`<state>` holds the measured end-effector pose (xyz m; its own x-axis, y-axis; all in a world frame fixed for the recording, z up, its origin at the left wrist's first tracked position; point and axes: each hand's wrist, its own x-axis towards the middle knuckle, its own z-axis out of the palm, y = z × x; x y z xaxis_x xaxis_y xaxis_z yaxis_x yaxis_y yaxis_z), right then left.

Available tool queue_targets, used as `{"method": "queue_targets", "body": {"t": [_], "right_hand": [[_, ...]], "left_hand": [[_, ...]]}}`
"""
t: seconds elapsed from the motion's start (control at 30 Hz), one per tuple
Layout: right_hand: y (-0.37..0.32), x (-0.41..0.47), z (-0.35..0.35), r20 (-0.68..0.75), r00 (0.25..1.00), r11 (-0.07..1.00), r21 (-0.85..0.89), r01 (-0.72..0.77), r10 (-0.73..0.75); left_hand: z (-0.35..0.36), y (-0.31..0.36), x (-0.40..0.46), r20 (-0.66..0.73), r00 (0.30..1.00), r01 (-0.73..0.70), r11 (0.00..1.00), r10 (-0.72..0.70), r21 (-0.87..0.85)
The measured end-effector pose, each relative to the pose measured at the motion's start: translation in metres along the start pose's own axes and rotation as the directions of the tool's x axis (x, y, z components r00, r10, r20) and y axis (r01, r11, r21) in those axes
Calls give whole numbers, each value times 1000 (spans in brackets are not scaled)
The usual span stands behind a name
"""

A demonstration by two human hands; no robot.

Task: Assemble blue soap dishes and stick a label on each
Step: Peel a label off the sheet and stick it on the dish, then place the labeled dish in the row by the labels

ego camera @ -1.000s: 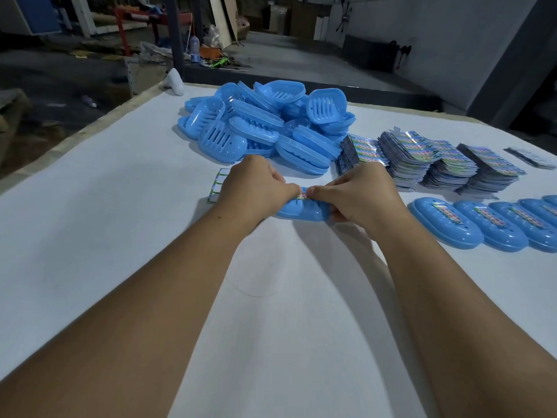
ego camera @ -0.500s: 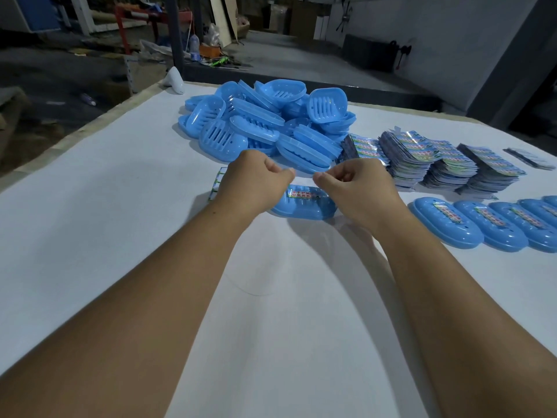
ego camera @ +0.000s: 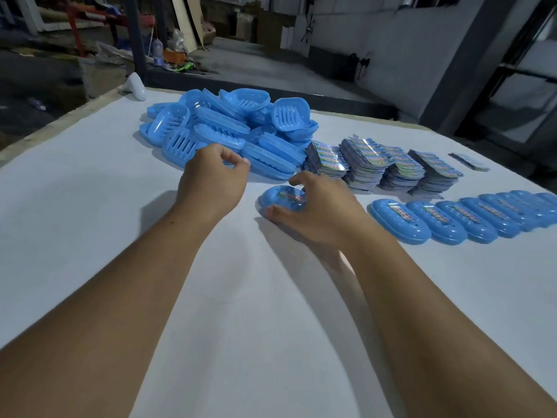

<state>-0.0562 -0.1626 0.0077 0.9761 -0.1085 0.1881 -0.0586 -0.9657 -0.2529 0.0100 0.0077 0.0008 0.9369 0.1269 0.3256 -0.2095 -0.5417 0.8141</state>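
The right hand (ego camera: 316, 209) grips a closed blue soap dish (ego camera: 278, 199) that lies on the white table (ego camera: 75, 206), thumb at its near edge and fingers curled over its far side; a colourful label (ego camera: 290, 195) shows on the lid between them. The left hand (ego camera: 211, 182) hovers just left of that dish, holding nothing, its fingers loosely curled with thumb and forefinger nearly meeting. Behind both hands sits a heap of loose soap dish halves (ego camera: 229, 128), some showing slotted trays. Right of the heap stand stacks of label sheets (ego camera: 385, 164). Nearer, along the right side, a row of finished labelled soap dishes (ego camera: 452, 215) lies side by side, touching one another.
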Motion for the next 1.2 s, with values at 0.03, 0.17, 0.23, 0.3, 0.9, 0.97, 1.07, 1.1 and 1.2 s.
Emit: {"method": "queue_targets", "body": {"t": [0.03,0.17,0.23,0.3,0.9,0.97,1.07,1.1,1.2], "right_hand": [[3,-3,-4,-32,998,997,-51,-57,56],[21,-20,-15,-156,965,955,-176,-239,212],[29,-28,-16,-191,954,933,-235,-273,231],[36,-33,-15,-196,945,920,-245,-306,263],[76,-37,-10,-278,842,880,28,-474,462],[84,-37,-13,-281,823,864,45,-502,493],[96,-36,-18,-284,792,835,64,-547,541],[100,-36,-19,-284,783,827,74,-558,554],[105,-35,-21,-281,768,813,97,-574,576]], "left_hand": [[0,0,0,0,1000,6,1000,-6,0],[2,0,0,13,1000,7,1000,-7,-18],[3,0,-2,15,1000,-7,1000,7,-17],[3,0,-3,15,1000,-23,1000,23,-11],[1,2,-11,30,998,-61,998,62,-34],[1,3,-12,36,997,-61,998,62,-33],[1,3,-13,43,997,-57,998,58,-36],[1,3,-13,47,997,-57,998,58,-38],[1,2,-12,51,996,-65,997,66,-29]]}}
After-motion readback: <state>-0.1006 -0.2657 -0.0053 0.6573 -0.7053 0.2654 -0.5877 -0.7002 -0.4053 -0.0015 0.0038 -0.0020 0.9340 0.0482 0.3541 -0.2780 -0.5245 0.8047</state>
